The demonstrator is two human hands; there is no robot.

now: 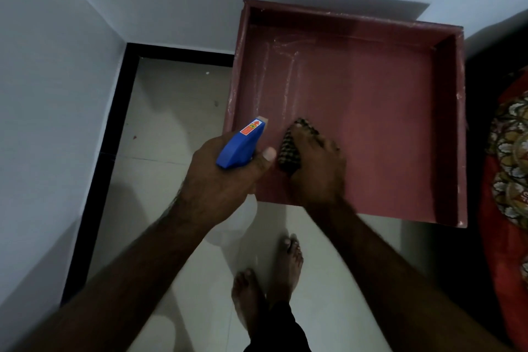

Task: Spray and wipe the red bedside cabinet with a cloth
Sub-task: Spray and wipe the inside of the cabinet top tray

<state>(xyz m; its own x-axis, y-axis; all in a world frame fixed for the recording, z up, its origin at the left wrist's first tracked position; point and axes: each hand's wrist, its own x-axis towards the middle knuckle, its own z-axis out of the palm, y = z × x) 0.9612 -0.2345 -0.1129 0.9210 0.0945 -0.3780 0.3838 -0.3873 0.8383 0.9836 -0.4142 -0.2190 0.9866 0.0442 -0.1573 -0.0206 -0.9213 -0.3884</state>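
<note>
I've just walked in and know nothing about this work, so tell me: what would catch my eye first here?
The red cabinet fills the upper right, its tray-like top marked with whitish streaks on its left part. At its front left corner the left hand grips a bright blue spray bottle, and beside it the right hand holds a checked cloth on the top.

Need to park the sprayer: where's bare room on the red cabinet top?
Free: right and far half of the red recessed cabinet top, between the right hand and its rims. Crowded: near-left corner, where the left hand holds the blue plastic spray bottle beside the dark checked cloth.
</note>
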